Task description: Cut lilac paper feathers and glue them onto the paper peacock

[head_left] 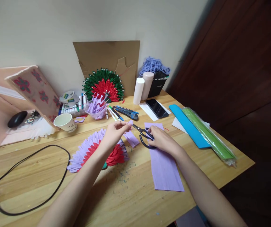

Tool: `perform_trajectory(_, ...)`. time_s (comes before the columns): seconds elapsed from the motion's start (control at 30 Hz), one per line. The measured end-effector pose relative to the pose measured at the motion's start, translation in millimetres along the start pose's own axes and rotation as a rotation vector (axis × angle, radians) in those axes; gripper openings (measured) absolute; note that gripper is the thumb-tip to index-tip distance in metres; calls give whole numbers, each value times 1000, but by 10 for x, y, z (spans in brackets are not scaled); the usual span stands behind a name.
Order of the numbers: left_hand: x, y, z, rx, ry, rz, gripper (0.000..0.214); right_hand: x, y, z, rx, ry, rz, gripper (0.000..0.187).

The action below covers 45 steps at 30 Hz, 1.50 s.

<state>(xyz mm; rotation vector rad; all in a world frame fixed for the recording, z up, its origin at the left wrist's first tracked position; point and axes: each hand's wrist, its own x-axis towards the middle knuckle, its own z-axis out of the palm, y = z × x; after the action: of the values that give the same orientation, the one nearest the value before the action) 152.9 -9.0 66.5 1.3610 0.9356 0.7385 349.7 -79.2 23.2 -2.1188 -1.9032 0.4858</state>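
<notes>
My left hand point(116, 131) pinches a small purple paper strip point(131, 136) above the wooden table point(130, 195). My right hand point(161, 139) grips black-handled scissors point(144, 134), whose blades point left toward the strip. Under my right hand lies a long sheet of purple paper point(165, 167). A purple and red paper fan point(97, 151) lies flat under my left forearm.
A clear bowl of purple strips point(96, 108), a paper cup point(65, 122), markers and a utility knife point(126, 112) sit behind. A green and red fan point(103, 85), cardboard, two rolls, a phone point(157, 108), blue and green paper sheets point(206, 134) and a black cable point(31, 176) are nearby.
</notes>
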Motion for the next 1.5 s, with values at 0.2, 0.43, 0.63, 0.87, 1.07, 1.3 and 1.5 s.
perform_trajectory(0.2, 23, -21, -31, -14, 113, 34, 28, 3, -132, -27, 390, 131, 61, 19)
perform_trajectory(0.43, 16, -42, -13, 9, 206, 26, 27, -181, -508, 219, 1348, -444, -174, 69)
perform_trajectory(0.63, -24, -29, 38, 11, 200, 43, 27, -230, -661, 421, 1381, -404, -169, 71)
perform_trajectory(0.87, -41, -27, 82, 3, 207, 29, 26, -245, -701, 424, 1263, -304, -144, 75)
perform_trajectory(1.07, -59, -37, 105, 14, 213, 31, 23, -255, -730, 456, 1247, -251, -136, 70)
perform_trajectory(1.3, -65, -46, 110, 6, 217, 16, 23, -253, -738, 561, 1292, -224, -58, 65)
perform_trajectory(1.5, -55, -56, 111, -19, 201, -18, 24, -249, -719, 654, 1321, -183, -56, 62)
